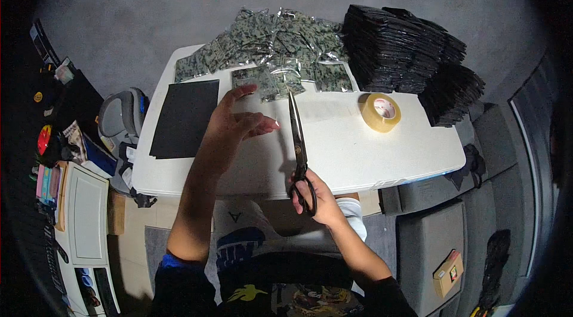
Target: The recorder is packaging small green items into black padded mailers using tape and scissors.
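Note:
My right hand (pixel 315 200) grips large black scissors (pixel 299 156) at the near edge of the white table (pixel 334 156), their long blades pointing away from me toward the plastic-wrapped camouflage packets (pixel 256 39). Left of the blades, my left hand (pixel 242 117) is raised over the table with its fingers apart and nothing visible in it. Just beyond its fingertips lie a flat camouflage packet (pixel 245 76) and another shiny one. A stack of flat black sheets (pixel 184 117) rests at the table's left. A roll of clear tape (pixel 373 120) lies to the right.
Tall piles of black bags (pixel 388 48) fill the table's back right. A grey chair (pixel 119 114) and a white cabinet (pixel 86 209) stand at the left. At the right is a grey sofa (pixel 421 227) with a small cardboard box (pixel 447 275) on it.

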Available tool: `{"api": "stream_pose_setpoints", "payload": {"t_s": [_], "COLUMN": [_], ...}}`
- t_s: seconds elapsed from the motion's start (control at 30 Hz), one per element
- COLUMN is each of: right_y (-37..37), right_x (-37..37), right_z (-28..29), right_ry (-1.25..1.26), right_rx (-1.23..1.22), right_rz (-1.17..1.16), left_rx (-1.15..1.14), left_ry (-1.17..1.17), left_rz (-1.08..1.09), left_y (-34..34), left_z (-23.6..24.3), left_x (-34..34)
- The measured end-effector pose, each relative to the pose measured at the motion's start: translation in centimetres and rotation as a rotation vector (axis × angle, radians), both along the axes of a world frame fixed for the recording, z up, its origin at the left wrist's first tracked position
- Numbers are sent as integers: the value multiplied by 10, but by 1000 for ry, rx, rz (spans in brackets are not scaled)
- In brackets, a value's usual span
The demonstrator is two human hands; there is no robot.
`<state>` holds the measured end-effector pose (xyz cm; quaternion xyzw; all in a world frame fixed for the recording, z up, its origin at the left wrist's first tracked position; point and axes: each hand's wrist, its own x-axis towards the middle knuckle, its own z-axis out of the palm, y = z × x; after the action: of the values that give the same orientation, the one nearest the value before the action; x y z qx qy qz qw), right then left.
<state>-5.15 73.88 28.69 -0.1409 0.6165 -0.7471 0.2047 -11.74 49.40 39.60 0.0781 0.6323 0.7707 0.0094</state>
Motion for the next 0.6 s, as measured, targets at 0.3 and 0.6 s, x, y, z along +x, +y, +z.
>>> {"api": "stream_pose_setpoints", "payload": {"t_s": [0.3, 0.6], "right_y": [0, 2], "right_x": [3, 7], "right_z": [7, 7], "right_ry": [15, 10], "right_rx": [-28, -59], "right_rz": [-6, -11], "left_rx": [372, 632], "left_ry": [84, 109], "left_rz": [15, -116], "left_y": [19, 47], "left_z": [-48, -46], "left_x": [-7, -3]}}
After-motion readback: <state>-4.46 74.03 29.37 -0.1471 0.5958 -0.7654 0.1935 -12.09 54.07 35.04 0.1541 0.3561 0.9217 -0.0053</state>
